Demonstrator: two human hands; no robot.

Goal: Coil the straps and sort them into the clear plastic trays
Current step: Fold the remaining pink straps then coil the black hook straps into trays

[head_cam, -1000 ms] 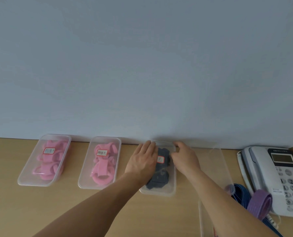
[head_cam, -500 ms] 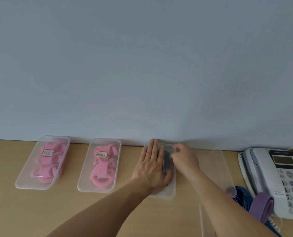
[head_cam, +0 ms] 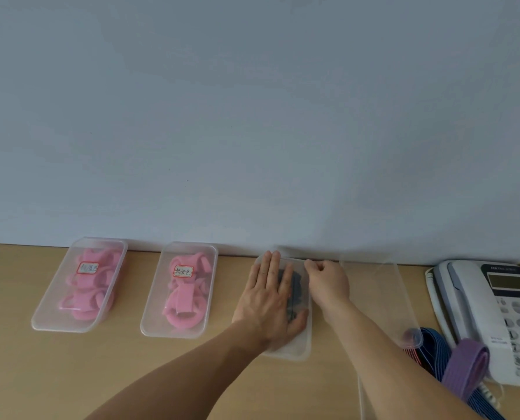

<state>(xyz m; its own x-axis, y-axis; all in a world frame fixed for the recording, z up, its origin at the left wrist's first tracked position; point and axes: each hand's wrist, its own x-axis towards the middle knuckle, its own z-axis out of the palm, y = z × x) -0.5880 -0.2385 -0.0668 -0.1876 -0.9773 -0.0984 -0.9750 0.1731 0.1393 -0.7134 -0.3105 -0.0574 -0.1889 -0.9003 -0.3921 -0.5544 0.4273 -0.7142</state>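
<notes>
The left hand (head_cam: 270,304) has moved from the tray's left edge onto its top since a second ago. It now lies flat, fingers straight and together, pressing on the lid of the third clear plastic tray (head_cam: 295,350), which holds the coiled dark grey straps (head_cam: 296,286). The right hand (head_cam: 328,283) has its fingers curled, pinching that tray's far right corner. On the light wooden surface (head_cam: 70,374), to the left, sit two closed clear trays of pink straps (head_cam: 49,322) (head_cam: 152,328). To the right lie a loose purple strap (head_cam: 464,368) and striped blue straps (head_cam: 431,344), beside a white desk telephone (head_cam: 495,313).
</notes>
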